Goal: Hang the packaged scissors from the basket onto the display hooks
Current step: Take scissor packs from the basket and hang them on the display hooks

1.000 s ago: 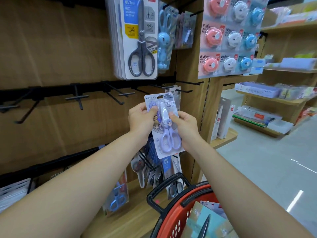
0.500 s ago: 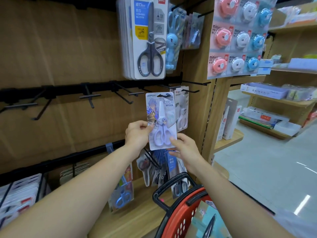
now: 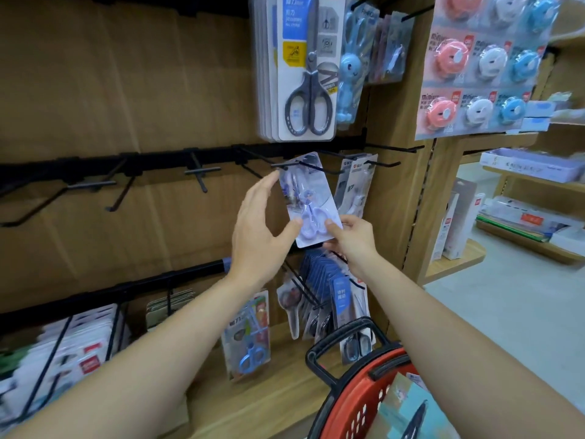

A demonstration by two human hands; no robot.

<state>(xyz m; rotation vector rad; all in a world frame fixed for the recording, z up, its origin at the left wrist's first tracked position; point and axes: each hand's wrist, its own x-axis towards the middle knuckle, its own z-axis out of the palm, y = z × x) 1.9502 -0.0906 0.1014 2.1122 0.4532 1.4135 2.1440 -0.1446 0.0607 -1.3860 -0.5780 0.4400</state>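
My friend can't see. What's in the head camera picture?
A pack of lilac scissors is held up at a black display hook on a wooden wall. The right hand pinches its bottom corner; the left hand touches its left edge with open fingers. A red basket sits below right.

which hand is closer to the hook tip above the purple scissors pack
Left. The left hand has fingertips just under the hook tip; the right hand pinches the scissors pack at its bottom edge.

Wood back panel (image 3: pixel 126 90), grey floor (image 3: pixel 506 312), wooden shelves (image 3: pixel 459 258) right.
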